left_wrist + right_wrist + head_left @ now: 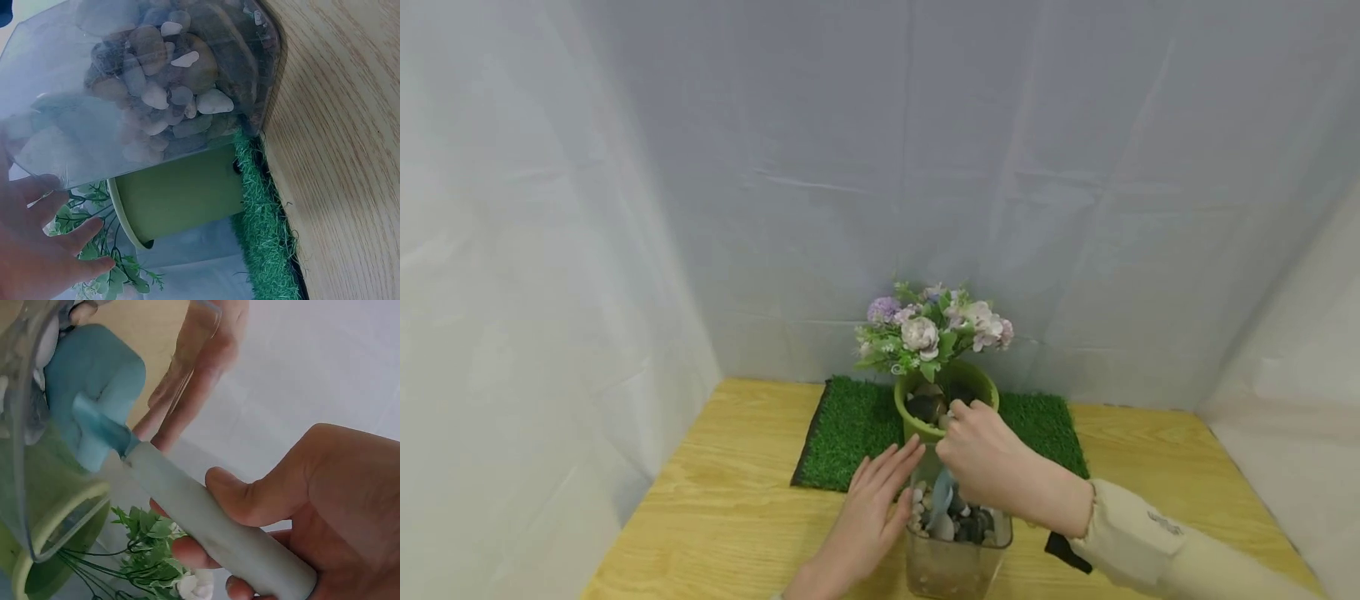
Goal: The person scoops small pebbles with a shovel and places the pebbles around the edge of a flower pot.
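Note:
My right hand (988, 462) grips the pale handle (212, 525) of a small garden trowel. Its blue blade (103, 381) dips into a clear plastic container (955, 567) of mixed pebbles (169, 94). My left hand (867, 521) is at the container's left side, fingers stretched out and spread; in the left wrist view its fingertips lie by the container's rim. Just beyond stands a green flower pot (181, 194) with dark and pale stones (927, 407) inside and artificial flowers (925, 333) rising from it.
The pot stands on an artificial grass mat (853, 433) on a wood-grain table (715, 500). White cloth (820, 208) hangs behind and at both sides. A small black object (1066, 552) shows beneath the right sleeve.

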Tool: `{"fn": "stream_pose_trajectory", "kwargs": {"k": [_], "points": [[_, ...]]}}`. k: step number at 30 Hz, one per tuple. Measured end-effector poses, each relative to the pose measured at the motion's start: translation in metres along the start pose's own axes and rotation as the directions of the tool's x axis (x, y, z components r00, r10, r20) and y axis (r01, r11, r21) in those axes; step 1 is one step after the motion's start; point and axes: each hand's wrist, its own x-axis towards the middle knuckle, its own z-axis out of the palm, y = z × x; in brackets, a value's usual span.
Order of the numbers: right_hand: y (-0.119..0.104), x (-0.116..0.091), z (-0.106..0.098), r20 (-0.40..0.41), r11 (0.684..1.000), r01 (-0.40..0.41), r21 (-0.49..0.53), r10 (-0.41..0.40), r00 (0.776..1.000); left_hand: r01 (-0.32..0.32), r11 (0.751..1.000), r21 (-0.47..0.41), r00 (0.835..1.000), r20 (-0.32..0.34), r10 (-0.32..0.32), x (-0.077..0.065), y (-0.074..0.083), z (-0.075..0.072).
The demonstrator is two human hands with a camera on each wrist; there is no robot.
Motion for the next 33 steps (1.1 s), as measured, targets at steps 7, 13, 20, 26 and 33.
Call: {"fn": "stream_pose_trajectory", "kwargs": {"k": [7, 13, 20, 26, 33], "points": [[0.002, -0.01, 0.016, -0.109, 0.993, 0.101, -0.06, -0.108, 0.988, 0.002, 1.0, 0.008, 1.0, 0.006, -0.002, 0.0, 0.0, 0.001], [0.003, -0.025, 0.034, -0.186, 0.994, 0.097, 0.044, -0.088, 0.979, -0.006, 1.0, 0.02, 1.0, -0.006, 0.006, -0.001, 0.0, 0.001], [0.013, -0.048, 0.053, -0.144, 0.905, -0.086, 0.416, 0.158, 0.977, -0.019, 0.999, 0.03, 1.0, 0.001, 0.019, -0.001, -0.002, 0.002], [0.008, -0.063, 0.059, -0.06, 0.796, -0.19, 0.574, 0.272, 0.96, -0.01, 1.0, 0.026, 1.0, -0.007, 0.01, 0.0, -0.001, 0.004], [0.001, -0.074, 0.075, -0.369, 0.883, -0.002, 0.469, 0.198, 0.908, -0.014, 0.999, 0.033, 1.0, -0.005, 0.015, -0.001, 0.0, 0.002]]}}
